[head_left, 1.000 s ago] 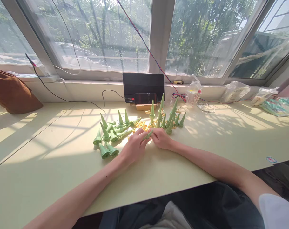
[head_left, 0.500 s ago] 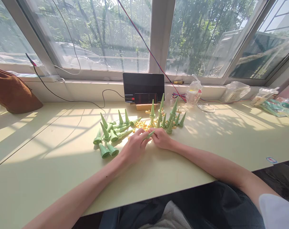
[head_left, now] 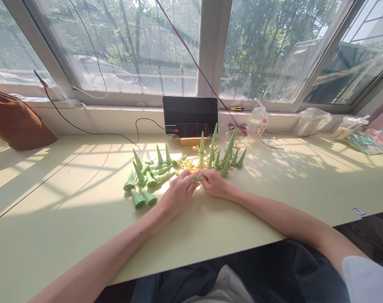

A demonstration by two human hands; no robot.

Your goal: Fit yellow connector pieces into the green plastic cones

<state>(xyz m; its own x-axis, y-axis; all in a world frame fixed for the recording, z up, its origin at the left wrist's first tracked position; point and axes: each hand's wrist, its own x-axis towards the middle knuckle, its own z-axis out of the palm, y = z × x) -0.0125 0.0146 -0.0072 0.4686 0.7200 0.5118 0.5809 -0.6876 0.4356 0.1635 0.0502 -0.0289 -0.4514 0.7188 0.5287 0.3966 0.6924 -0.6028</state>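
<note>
My left hand (head_left: 180,188) is closed around a green plastic cone (head_left: 197,178), whose pointed end sticks out to the upper right. Against it, my right hand (head_left: 214,183) is closed, its fingertips pinched close to the cone; what lies between them is too small to make out. Just beyond the hands is a pile of small yellow plastic pieces (head_left: 187,164). Several loose green cones (head_left: 150,180) lie and stand to the left. Right of the pile, several green cones (head_left: 229,145) stand upright, some with yellow pieces fitted on them.
A black tablet (head_left: 190,110) leans at the window, with a phone (head_left: 193,129) on a small stand (head_left: 191,142) before it. A brown bag (head_left: 19,120) sits far left. Plastic bags (head_left: 311,122) and a coiled white cable (head_left: 272,143) lie along the right back edge.
The cone in my left hand has tilted slightly, its tip shifting a little left and down. Both hands stay in nearly the same place.
</note>
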